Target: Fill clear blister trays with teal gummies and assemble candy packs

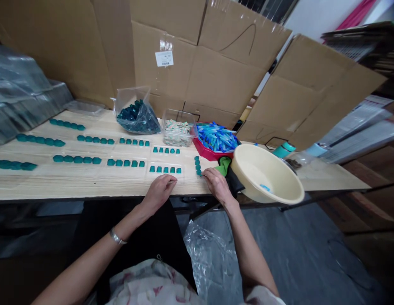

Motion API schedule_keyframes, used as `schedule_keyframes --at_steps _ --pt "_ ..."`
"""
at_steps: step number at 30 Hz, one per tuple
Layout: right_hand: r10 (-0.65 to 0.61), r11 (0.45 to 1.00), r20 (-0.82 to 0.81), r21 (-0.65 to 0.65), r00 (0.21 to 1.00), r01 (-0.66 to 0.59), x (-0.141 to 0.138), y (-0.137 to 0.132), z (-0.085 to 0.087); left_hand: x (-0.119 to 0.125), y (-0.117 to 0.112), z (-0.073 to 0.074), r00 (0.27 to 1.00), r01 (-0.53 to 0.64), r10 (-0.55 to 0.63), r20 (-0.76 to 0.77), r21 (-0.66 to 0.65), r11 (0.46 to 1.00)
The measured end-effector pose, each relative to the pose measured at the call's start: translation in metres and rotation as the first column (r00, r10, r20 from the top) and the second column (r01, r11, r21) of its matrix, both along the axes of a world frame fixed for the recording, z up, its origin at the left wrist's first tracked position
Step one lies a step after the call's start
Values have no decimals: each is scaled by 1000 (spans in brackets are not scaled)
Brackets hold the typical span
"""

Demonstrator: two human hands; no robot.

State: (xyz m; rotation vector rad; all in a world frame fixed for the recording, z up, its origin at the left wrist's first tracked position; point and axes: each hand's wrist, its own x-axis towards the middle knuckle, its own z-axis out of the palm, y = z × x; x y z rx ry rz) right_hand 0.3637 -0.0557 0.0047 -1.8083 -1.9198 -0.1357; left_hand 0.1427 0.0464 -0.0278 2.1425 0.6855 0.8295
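My left hand (160,189) is over the front of the table, thumb and fingertips pinched together; whatever is between them is too small or hidden to make out. Just beyond it lies a short row of small teal faceted pieces (165,170) on a clear sheet. My right hand (216,183) has its fingers bent together at the near end of an upright line of teal pieces (197,165), touching the lowest one. More teal pieces (77,159) lie in spaced rows to the left.
Behind the rows stand a plastic bag of teal pieces (138,118), a clear tub (165,137) of small pale strips and a red tray (203,151) heaped with blue pieces. A cream basin (247,163) overhangs the edge at right. Cardboard (171,80) walls the back.
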Motion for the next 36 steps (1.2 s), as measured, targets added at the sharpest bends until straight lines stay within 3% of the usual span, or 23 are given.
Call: schedule_keyframes --at_steps 4,12,28,32,36 --pt "54 996 42 -69 998 -51 6 6 -2 0 2 -4 1000 -2 2 -26 -24 1000" --pt "123 988 -55 -90 991 -127 11 10 -4 1 4 -6 1000 -11 10 -9 -59 998" --pt "32 991 8 -131 999 -31 -9 1 -11 1 8 -14 1000 -7 7 -10 -18 1000" --pt "25 986 55 -166 998 -16 -14 3 -11 3 6 -11 1000 13 -11 30 -53 999" --pt "44 990 126 -138 991 -26 -19 -5 -13 -3 2 1 990 31 -14 140 -122 992"
